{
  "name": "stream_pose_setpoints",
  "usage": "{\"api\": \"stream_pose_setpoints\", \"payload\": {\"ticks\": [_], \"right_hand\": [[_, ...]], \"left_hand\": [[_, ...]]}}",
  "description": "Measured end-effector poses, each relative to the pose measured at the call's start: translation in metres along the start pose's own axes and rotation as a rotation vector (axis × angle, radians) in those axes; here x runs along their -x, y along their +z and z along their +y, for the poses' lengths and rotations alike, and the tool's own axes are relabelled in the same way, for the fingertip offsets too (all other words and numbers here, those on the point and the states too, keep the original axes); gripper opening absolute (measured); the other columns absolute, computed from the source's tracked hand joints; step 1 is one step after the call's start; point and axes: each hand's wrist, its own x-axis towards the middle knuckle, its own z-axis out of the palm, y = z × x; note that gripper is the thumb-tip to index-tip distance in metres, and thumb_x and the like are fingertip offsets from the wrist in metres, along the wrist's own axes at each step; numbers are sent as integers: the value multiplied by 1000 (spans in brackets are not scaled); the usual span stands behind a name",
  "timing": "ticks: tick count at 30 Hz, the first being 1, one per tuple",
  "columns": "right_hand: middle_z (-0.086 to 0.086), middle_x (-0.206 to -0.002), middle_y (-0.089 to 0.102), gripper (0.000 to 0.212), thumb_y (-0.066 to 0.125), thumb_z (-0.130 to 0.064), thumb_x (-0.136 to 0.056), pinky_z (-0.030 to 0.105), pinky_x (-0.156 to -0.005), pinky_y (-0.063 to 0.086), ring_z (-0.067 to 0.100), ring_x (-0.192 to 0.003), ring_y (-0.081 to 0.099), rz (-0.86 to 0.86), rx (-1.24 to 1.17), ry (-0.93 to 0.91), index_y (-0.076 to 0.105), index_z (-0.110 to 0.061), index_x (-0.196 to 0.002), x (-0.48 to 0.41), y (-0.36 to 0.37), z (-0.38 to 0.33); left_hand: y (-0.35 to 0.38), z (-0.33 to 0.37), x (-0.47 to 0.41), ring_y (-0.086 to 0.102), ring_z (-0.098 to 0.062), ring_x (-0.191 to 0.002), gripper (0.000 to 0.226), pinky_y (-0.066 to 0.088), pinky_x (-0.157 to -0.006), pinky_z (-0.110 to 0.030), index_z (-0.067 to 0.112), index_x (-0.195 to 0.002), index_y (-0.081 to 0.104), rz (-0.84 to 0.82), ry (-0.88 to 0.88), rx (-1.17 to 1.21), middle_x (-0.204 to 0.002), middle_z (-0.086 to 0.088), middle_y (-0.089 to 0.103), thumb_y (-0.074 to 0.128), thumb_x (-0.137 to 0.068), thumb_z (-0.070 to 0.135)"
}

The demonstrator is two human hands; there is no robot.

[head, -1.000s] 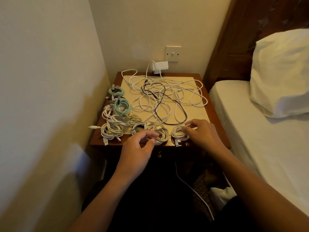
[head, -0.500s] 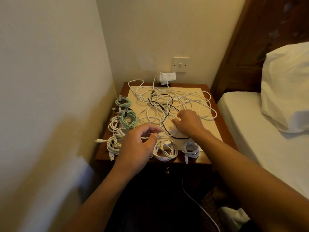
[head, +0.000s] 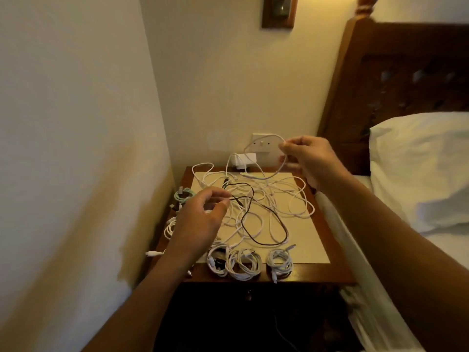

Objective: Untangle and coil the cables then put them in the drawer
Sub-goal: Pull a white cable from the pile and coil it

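Right hand (head: 309, 158) pinching white cable (head: 280, 170) aloft, left hand (head: 201, 217) over tangle (head: 266, 199), grip unclear

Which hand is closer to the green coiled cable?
Left. The left hand hovers just right of the green cable; the right hand holds a white cable up near the wall.

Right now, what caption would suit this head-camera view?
Right hand holds a white cable loop above the tangle on the nightstand; left hand beside the black cable.
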Motion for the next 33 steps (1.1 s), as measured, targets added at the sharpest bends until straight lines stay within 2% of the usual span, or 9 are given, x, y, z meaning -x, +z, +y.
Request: {"api": "stream_pose_setpoints", "payload": {"ticks": [7, 11, 13, 16, 19, 22, 26, 30, 33], "right_hand": [[6, -88, 68, 19, 75, -23, -91, 27, -66, 60, 19, -85, 69, -118, -152, -68, 70, -8, -101, 68, -16, -60], [8, -93, 70, 31, 79, -22, -88, 26, -70, 59, 19, -85, 71, -75, -247, -194, 64, -9, -112, 98, -28, -80], [12, -101, 71, 40, 79, -20, -88, 28, -75, 61, 22, -90, 73, -26, -208, -252, 57, -15, -121, 104, -39, -85], [8, -105, 70, 23, 62, -17, -101, 29, -84, 61, 19, -97, 71, -95, 61, -423, 62, -20, -124, 108, -56, -84], [-4, -108, 68, 21, 59, -20, -104, 23, -85, 56, 9, -96, 66, -43, 613, -707, 70, -20, -121, 108, -64, -74], [2, -108, 65, 21, 65, -29, -100, 26, -78, 54, 10, -90, 59, 99, 955, -947, 73, -13, -112, 104, -70, -65], [11, -106, 60, 18, 61, -20, -99, 31, -76, 54, 20, -89, 56, 171, 1351, -1147, 62, -6, -110, 98, -67, -64], [7, -92, 58, 16, 61, -10, -98, 18, -57, 45, 8, -65, 49, 145, 1416, -1084, 56, -3, -111, 94, -83, -61], [6, -88, 58, 13, 62, -13, -100, 18, -54, 48, 8, -65, 58, 225, 1478, -927, 59, -3, -108, 88, -115, -49]], "left_hand": [[20, 104, 2, 42, -6, -123, 58, 35, -97, -31, 28, -143, 44, 29, 452, -383, -138, 7, 47, 67, -94, 48], [26, 136, 9, 60, 0, -85, 16, 42, -78, -22, 20, -116, 65, -120, 490, -340, -97, 9, 68, 61, -101, 23], [21, 148, 17, 60, 2, -74, 15, 39, -66, -11, 18, -101, 70, -96, 541, -266, -79, 14, 64, 55, -103, 13], [9, 167, 29, 55, 11, -71, 18, 35, -59, -6, 19, -103, 71, -67, 597, -264, -79, 20, 59, 54, -105, 16], [-2, 182, 32, 51, 2, -59, 16, 32, -51, -15, 17, -103, 69, -18, 573, -228, -68, 15, 55, 54, -106, 23], [-15, 189, 34, 51, 3, -58, 17, 33, -51, -17, 18, -97, 70, 3, 562, -256, -68, 15, 57, 56, -104, 24], [-26, 188, 42, 48, -7, -57, 15, 35, -54, -30, 21, -97, 72, -42, 569, -344, -70, 4, 62, 61, -102, 29], [-39, 200, 57, 48, -6, -56, 13, 31, -50, -18, 21, -97, 72, 1, 664, -343, -66, 8, 59, 61, -102, 27], [-60, 201, 63, 46, -4, -53, 14, 30, -49, -16, 22, -94, 72, 52, 678, -324, -60, 10, 56, 63, -101, 28]]}}
